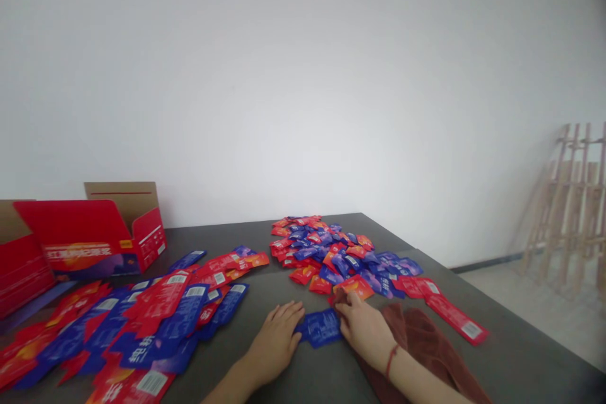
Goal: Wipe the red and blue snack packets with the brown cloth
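Observation:
My left hand (277,338) lies flat on the dark grey table, its fingertips by the end of a short blue strip of sachets (318,328). My right hand (364,328) sits just beyond that strip, its fingers bunched on a raised corner of a crumpled brown towel (416,344). The towel runs under my right wrist, which wears a red thread bracelet. Ahead of my hands lies a heap of small red and blue sachets (322,252). A long red strip of sachets (457,320) lies to the right of the towel.
Long red and blue sachet strips (161,319) cover the table's left side. Behind them stands an open red cardboard box (89,240) with raised flaps. The dark grey table (521,341) ends at a corner ahead, with a white wall behind. Wooden frames (568,208) lean at the far right.

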`<action>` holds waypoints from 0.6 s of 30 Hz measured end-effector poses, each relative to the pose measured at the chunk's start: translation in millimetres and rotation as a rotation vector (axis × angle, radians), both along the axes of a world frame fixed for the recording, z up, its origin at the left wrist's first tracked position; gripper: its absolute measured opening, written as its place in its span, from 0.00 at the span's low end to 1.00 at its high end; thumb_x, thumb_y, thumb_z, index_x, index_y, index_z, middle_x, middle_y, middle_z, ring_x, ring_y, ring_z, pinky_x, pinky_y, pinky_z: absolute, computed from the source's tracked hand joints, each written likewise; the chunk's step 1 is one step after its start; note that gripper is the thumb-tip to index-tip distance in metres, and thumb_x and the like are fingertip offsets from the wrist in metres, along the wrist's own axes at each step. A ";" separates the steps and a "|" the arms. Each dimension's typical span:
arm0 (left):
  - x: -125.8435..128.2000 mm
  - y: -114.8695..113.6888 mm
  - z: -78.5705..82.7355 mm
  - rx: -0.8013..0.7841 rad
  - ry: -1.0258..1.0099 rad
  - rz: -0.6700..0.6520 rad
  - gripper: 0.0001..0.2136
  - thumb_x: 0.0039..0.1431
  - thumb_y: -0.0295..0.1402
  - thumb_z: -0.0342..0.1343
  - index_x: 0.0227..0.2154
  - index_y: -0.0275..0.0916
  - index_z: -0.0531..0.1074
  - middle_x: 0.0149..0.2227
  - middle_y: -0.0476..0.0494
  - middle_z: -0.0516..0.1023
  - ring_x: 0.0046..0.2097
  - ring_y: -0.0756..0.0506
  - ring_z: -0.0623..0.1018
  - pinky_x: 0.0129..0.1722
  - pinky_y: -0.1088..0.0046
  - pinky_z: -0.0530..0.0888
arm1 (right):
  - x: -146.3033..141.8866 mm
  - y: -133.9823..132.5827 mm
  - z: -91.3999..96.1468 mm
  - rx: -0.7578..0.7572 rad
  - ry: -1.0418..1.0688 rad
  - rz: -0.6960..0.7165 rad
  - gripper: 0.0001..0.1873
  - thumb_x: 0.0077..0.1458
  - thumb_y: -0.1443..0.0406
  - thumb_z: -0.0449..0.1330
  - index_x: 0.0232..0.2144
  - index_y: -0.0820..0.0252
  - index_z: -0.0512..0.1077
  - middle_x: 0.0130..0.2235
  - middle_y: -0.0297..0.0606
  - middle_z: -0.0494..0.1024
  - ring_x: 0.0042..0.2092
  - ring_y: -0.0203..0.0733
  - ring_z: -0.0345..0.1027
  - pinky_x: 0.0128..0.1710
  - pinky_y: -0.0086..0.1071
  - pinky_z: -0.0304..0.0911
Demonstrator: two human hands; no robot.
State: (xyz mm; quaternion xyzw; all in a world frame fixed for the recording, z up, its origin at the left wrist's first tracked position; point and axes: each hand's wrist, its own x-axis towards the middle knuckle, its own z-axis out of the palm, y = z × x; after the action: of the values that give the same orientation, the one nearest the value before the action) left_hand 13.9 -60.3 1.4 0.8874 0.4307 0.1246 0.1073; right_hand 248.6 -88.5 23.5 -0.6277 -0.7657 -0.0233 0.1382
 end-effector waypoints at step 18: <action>93.7 -6.9 16.9 0.105 0.096 -0.052 0.26 0.56 0.30 0.53 0.59 0.43 0.62 0.57 0.40 0.68 0.56 0.37 0.67 0.55 0.58 0.64 | 42.3 -5.9 -18.2 0.087 0.402 -0.011 0.16 0.58 0.68 0.51 0.43 0.52 0.75 0.42 0.37 0.73 0.39 0.37 0.71 0.40 0.27 0.61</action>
State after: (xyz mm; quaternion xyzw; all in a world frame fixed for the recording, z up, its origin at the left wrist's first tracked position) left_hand 107.7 -67.2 18.3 0.9075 0.4053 0.1017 0.0431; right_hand 290.9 -94.4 5.3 -0.6173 -0.7176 0.0685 0.3151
